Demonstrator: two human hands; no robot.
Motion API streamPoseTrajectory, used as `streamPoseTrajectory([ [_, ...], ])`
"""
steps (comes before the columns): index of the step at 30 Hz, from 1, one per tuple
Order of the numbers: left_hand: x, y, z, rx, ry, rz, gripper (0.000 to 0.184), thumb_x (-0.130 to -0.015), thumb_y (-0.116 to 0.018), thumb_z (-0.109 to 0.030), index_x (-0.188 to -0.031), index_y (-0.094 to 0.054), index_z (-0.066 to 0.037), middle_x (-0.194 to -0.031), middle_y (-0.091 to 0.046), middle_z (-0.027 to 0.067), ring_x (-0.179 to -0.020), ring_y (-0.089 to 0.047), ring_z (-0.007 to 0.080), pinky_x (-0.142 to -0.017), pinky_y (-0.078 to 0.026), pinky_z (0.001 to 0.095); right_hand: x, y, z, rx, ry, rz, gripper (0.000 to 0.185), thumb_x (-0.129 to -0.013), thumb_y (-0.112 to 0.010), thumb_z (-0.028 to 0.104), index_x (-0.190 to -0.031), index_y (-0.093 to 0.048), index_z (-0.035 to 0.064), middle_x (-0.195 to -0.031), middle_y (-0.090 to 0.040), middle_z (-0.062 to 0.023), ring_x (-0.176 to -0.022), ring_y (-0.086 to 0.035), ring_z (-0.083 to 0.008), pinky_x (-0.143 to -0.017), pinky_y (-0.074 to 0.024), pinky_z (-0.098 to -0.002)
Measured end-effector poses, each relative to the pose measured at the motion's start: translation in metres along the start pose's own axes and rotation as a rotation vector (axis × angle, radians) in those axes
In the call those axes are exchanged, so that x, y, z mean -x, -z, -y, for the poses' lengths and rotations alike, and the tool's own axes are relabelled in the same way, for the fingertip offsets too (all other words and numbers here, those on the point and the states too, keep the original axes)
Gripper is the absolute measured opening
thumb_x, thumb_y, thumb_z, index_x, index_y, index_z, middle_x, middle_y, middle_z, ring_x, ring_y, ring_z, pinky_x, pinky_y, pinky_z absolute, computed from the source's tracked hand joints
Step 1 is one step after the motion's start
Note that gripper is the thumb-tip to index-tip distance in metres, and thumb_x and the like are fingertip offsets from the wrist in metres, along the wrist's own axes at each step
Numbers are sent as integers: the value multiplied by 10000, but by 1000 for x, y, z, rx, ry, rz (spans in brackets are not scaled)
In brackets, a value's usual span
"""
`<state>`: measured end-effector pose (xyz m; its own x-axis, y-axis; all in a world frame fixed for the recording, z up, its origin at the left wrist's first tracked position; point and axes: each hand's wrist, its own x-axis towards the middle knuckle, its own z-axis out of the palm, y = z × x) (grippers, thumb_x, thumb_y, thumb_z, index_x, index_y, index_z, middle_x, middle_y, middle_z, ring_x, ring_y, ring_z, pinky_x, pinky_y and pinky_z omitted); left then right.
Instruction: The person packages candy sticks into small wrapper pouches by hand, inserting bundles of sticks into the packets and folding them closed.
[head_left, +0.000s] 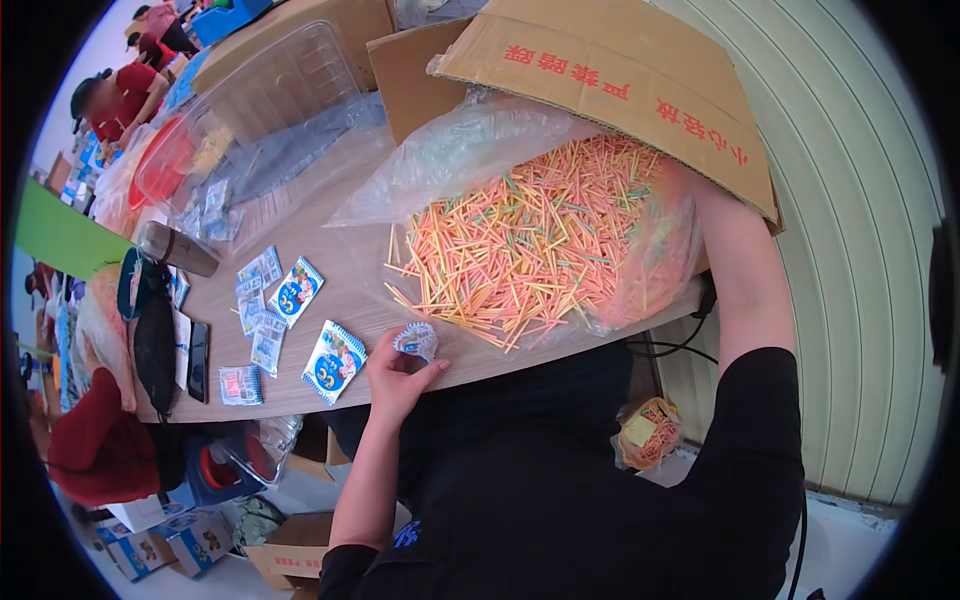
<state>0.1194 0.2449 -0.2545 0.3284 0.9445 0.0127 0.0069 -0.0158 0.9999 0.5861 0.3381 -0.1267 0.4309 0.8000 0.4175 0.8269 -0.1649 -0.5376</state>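
Note:
My left hand [400, 375] holds a small blue-and-white packet [415, 342] between thumb and fingers at the table's front edge. A big pile of thin pink, yellow and green sticks [540, 235] lies in a clear plastic bag [455, 150] within an open cardboard box [610, 70]. My right arm reaches under the box flap at the right side of the pile; the hand itself is hidden behind flap and plastic. Left of my left hand lie several blue-and-white packets [335, 362], some face up, others showing their backs.
A clear plastic tray [290, 130] stands at the back left, near a metal cup [178, 248], a phone [198, 362] and a black pouch [153, 340]. Beyond are a red basin [165, 160] and people in red. A small bag of sticks [650, 432] sits below the table edge.

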Motion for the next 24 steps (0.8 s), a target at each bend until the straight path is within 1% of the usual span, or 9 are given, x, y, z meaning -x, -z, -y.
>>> streamPoseTrajectory([
  [4,0,1,-6,2,-34,11,516,-687,-892,-2,-1143,-654,42,-1178,-598,66,-1060,-609,154,-895,-515,290,0,3,-4,32,5,-8,583,-971,-585,424,-1451,-468,114,-1455,-507,-133,-1328,-490,-272,-1059,-447,-404],
  [7,-1,-1,-9,-80,-90,8,484,-695,-867,41,-1122,-642,11,-1099,-616,41,-1009,-611,150,-902,-497,309,-3,7,-7,58,16,-17,584,-972,-580,437,-1451,-471,121,-1457,-507,-128,-1330,-488,-269,-1065,-440,-404],
  [12,0,-2,-7,-36,-59,-16,464,-689,-873,36,-1095,-650,12,-1093,-607,39,-1010,-608,150,-897,-498,306,-13,14,-10,102,38,-37,586,-973,-570,458,-1452,-476,134,-1459,-507,-118,-1334,-484,-265,-1074,-427,-405],
  [15,1,-2,-6,-25,-20,-24,454,-686,-895,-24,-1084,-687,38,-1193,-595,77,-1047,-611,163,-880,-515,289,-13,16,-12,128,41,-40,587,-974,-564,471,-1452,-479,141,-1460,-507,-112,-1336,-481,-262,-1080,-419,-405],
  [20,-1,-2,-9,-29,-59,-7,460,-686,-899,-33,-1089,-688,35,-1193,-597,78,-1044,-614,163,-881,-516,289,-15,22,-9,171,50,-56,590,-976,-555,493,-1452,-484,153,-1463,-508,-103,-1340,-477,-258,-1089,-407,-405],
  [23,-1,-2,-10,-97,-72,9,428,-689,-868,43,-1065,-665,15,-1093,-606,38,-1007,-611,149,-898,-501,302,-18,21,-1,195,68,-49,592,-977,-549,506,-1453,-487,160,-1464,-508,-97,-1342,-474,-255,-1095,-399,-406],
  [24,-1,-2,-11,-97,-68,5,428,-689,-868,43,-1065,-665,15,-1093,-606,38,-1007,-611,149,-898,-501,302,-18,21,6,194,70,-44,592,-977,-549,506,-1453,-487,160,-1464,-508,-97,-1342,-474,-255,-1095,-399,-406],
])
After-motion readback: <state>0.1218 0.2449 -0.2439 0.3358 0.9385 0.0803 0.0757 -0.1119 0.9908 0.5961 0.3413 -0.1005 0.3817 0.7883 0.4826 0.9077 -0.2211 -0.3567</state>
